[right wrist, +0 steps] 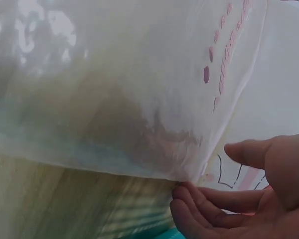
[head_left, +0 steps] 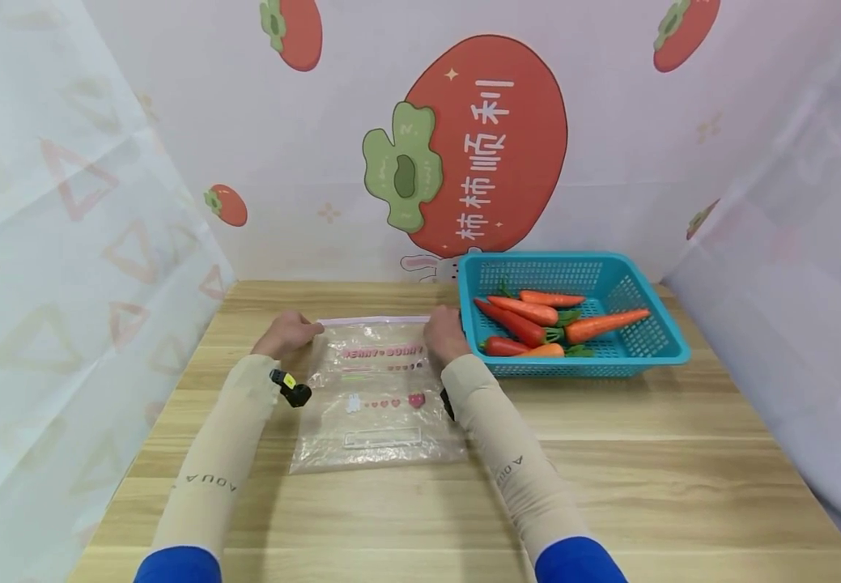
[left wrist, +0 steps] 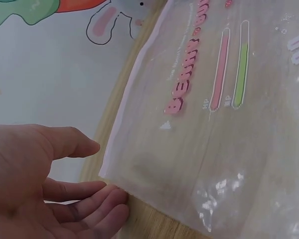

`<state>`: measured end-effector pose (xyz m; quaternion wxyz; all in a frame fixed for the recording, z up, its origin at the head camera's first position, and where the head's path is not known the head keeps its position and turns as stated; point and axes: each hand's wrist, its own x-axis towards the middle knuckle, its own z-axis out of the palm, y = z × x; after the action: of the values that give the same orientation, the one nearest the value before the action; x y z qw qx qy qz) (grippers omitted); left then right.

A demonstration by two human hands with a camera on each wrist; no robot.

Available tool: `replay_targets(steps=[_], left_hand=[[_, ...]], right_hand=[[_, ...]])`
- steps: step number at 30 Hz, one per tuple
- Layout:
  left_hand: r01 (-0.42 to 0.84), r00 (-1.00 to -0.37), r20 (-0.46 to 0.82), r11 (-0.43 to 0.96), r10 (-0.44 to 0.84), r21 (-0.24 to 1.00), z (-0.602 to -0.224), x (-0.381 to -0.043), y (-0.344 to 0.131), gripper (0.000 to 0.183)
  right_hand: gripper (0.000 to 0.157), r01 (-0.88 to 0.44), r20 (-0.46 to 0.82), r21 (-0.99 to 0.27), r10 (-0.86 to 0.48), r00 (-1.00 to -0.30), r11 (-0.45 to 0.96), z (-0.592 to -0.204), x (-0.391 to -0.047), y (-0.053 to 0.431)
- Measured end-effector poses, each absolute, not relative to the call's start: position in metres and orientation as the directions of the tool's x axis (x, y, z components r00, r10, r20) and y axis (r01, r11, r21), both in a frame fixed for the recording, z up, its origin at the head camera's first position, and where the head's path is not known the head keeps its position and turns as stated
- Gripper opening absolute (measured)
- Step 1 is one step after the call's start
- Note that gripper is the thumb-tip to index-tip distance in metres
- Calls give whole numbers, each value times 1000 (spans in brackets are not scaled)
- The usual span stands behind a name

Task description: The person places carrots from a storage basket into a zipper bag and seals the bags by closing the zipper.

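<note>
A clear zip bag (head_left: 384, 421) with pink lettering, hearts and a white bunny print lies flat on the wooden table, its pale zip strip (head_left: 372, 321) at the far edge. My left hand (head_left: 287, 334) is at the far left corner. In the left wrist view its fingertips (left wrist: 117, 206) touch that corner, while the thumb (left wrist: 87, 144) stands apart. My right hand (head_left: 447, 334) is at the far right corner, beside the blue basket. The right wrist view shows its fingertips (right wrist: 182, 199) against the corner, the thumb (right wrist: 244, 153) held away from the film.
A blue plastic basket (head_left: 573, 369) stands at the back right, close to my right hand. It holds several carrots (head_left: 605, 324) and red peppers (head_left: 511, 321). Behind the wooden table (head_left: 609, 486) hangs a printed cloth (head_left: 303, 162), with more cloth at both sides.
</note>
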<state>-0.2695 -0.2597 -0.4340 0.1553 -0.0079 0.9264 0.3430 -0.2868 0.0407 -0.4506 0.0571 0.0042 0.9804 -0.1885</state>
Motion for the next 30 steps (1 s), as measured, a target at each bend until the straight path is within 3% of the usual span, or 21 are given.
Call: replay_targets(steps=[11, 15, 21, 30], left_hand=[[-116, -960, -258, 682, 109, 722, -436, -263, -257, 37], [-99, -971, -221, 687, 91, 720, -437, -259, -263, 32], [-101, -981, -180, 619, 68, 779, -439, -254, -274, 33], [-94, -989, -139, 537, 43, 838, -433, -247, -294, 37]], right_hand=[[27, 48, -176, -438, -33, -984, 898, -449, -287, 44], [32, 61, -185, -462, -29, -982, 884, -448, -287, 44], [38, 55, -163, -504, -32, -986, 862, -448, -286, 42], [30, 56, -156, -657, -62, -986, 752, -434, -279, 32]])
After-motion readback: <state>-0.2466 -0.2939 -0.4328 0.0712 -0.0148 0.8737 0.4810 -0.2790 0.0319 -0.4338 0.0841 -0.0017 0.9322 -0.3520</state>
